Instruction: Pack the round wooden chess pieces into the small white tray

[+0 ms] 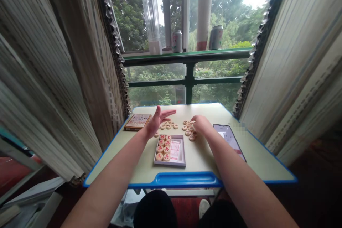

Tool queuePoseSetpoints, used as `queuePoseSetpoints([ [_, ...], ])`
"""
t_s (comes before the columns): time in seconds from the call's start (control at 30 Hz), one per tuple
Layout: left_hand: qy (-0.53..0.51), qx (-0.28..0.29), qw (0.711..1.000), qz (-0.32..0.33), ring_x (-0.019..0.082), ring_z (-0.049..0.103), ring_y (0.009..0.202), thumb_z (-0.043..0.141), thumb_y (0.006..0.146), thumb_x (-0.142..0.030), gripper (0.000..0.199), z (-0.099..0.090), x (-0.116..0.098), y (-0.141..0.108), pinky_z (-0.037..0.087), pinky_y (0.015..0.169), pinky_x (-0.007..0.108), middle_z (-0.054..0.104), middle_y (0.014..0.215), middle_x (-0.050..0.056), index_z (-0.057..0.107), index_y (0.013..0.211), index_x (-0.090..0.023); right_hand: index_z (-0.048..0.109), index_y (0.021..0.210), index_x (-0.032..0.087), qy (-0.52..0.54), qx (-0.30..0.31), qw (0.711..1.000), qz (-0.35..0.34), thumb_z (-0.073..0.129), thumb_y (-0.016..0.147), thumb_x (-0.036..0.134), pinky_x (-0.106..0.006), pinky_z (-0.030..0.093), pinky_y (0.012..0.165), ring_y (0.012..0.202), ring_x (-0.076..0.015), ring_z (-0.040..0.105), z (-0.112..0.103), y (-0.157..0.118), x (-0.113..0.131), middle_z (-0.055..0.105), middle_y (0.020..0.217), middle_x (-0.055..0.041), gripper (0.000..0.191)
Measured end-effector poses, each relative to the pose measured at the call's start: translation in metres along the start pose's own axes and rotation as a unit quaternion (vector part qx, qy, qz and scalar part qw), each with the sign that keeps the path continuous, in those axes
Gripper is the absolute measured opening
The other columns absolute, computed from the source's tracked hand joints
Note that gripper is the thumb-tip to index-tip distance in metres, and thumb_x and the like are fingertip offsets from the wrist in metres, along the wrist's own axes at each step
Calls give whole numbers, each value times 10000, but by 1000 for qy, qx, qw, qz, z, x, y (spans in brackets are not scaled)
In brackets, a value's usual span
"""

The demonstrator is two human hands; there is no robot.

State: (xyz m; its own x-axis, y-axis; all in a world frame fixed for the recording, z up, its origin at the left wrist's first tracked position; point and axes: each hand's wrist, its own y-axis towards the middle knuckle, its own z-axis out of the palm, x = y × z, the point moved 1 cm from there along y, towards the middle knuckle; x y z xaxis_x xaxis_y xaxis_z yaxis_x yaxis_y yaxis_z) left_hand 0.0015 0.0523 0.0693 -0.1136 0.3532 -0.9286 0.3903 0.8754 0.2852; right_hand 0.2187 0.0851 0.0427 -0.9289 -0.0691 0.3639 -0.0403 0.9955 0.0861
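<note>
My left hand (158, 120) is open above the table, its fingers stretched to the right and thumb up, holding nothing. Below it lies a group of loose Chinese chess pieces (168, 126). My right hand (201, 124) is bent down with curled fingers at the right-hand group of chess pieces (188, 133). Its fingertips are mostly hidden, and I cannot make out what is in them. Between my forearms sits a shallow white box (183, 149). Red-marked chess pieces (166, 149) stand stacked in two columns along its left side, with a red-lined paper on its right.
A decorated flat box (137, 121) lies at the table's back left. A smartphone (232, 142) rests right of my right hand. The blue-edged table (114, 169) has a front groove. Beyond a green railing (189, 74), cans and stacked paper cups (204, 14) line the sill.
</note>
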Motion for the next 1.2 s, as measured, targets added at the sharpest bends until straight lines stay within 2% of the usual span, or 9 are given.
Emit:
queuePoseSetpoints([
  [0.07,21,-54,998,-8,282,460,1250,9,794,-737,910,-7,17,5,398,976,440,565,1297,102,721,973,-200,694,1025,156,9,18,1000,10,514,705,31,-216,460,686,838,-185,650,2,1,0,707,945,-99,387],
  [0.13,32,-56,998,-19,292,415,1286,114,810,-733,823,-14,34,4,371,1005,445,536,1331,90,739,891,-202,693,1015,155,18,28,999,14,525,703,34,-212,460,651,803,-175,653,4,2,1,712,937,-90,374],
  [0.23,11,-40,999,-16,274,421,1283,101,809,-732,833,-20,47,0,356,1027,427,562,1302,97,741,873,-202,690,1003,146,28,33,999,13,533,717,50,-230,466,646,779,-177,653,5,2,5,710,939,-101,340],
  [0.43,17,-14,998,-64,264,507,1197,127,791,-753,836,-3,47,-1,374,1012,416,639,1187,117,744,774,-189,695,951,119,32,52,998,7,525,746,88,-255,470,606,676,-165,642,2,0,10,712,870,-121,268],
  [0.57,-64,-6,996,-54,271,558,1128,125,805,-734,825,6,45,1,427,951,434,654,1163,107,744,781,-190,690,977,125,22,52,998,0,526,753,113,-264,474,601,700,-180,645,-7,-9,13,709,908,-127,277],
  [0.67,-103,-43,992,-65,270,600,1048,214,788,-747,786,3,45,2,458,903,418,695,1055,140,733,822,-158,693,998,146,14,55,998,-36,546,740,119,-274,482,682,801,-205,648,-14,-19,19,699,970,-117,298],
  [0.83,-30,-111,991,-72,254,577,1084,334,776,-729,709,-3,49,3,411,971,391,688,1074,138,719,848,-137,674,1086,171,-12,57,982,-178,490,799,129,-276,439,889,995,-204,605,-8,-27,35,631,1163,-107,344],
  [1.03,-120,-99,982,-105,254,608,1051,287,779,-740,743,-7,54,7,473,880,366,695,1049,143,703,873,-131,697,1053,194,-41,-3,960,-276,438,830,113,-311,393,963,1071,-206,549,23,-17,32,653,1151,-68,351],
  [1.2,-143,-88,979,-119,245,625,1007,220,787,-743,776,-13,53,11,468,860,357,709,1000,132,704,840,-138,694,1049,170,-26,-6,960,-280,433,839,109,-304,409,936,1010,-198,571,31,-14,28,686,1076,-69,341],
])
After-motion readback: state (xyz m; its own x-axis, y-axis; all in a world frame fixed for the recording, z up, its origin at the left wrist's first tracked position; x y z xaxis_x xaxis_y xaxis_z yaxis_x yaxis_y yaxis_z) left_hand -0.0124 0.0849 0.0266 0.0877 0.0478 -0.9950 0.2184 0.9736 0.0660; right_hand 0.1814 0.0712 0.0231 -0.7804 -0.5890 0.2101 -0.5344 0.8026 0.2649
